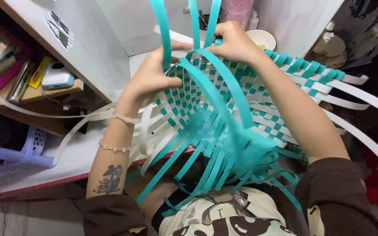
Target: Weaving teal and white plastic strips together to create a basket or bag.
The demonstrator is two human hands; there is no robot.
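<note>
Half-woven teal-and-white basket (206, 105) tilted on its side over the lap, mouth toward the wearer; left hand (154, 74) and right hand (235, 41) both pinch teal strips (167, 39) at its far rim, strips running upward.

a cramped home craft corner: cluttered wooden shelf (44, 94) at nine o'clock, white worktable (66, 161), bowl (261, 39) at one o'clock, purple plastic stool (18, 150).

Woven basket (197, 94) teal-white checkered; loose strips (351, 94) teal, white; stool (18, 150) lilac; sleeves (342, 192) brown.
</note>
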